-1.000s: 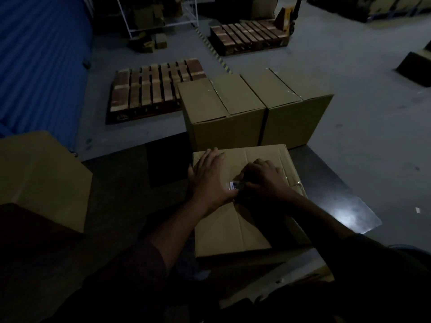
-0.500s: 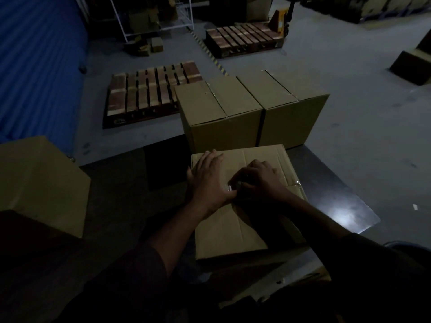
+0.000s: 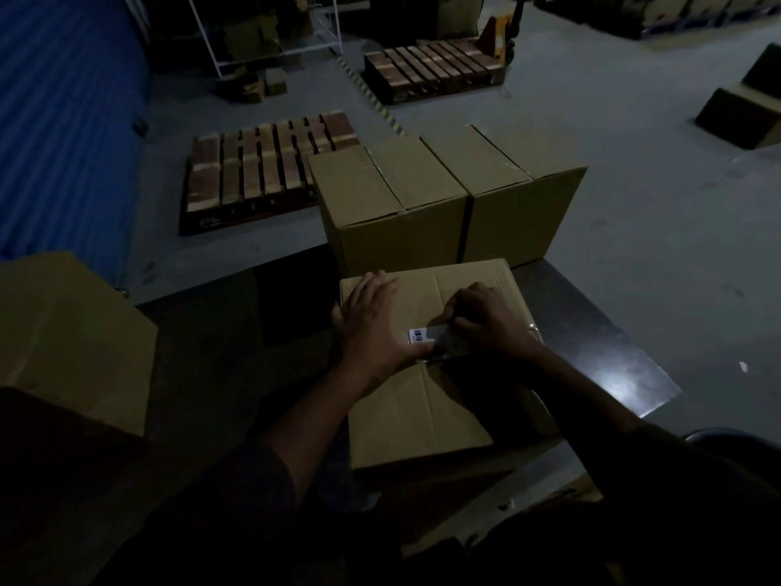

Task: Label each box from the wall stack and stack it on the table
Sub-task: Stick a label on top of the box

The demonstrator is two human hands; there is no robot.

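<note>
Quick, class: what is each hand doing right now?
Left hand: open, fingers flat on the box top beside the label.
Right hand: fingers curled, pressing the label down; a pinching grip cannot be told.

Two bare hands and forearms are in view, the left hand (image 3: 374,327) and the right hand (image 3: 490,321). No ring, watch or glove shows on them. The left sleeve (image 3: 236,501) is dark and ends below the elbow (pushed up or short, the dim light does not tell). The right sleeve (image 3: 693,484) is dark too and reaches further toward the wrist.
</note>
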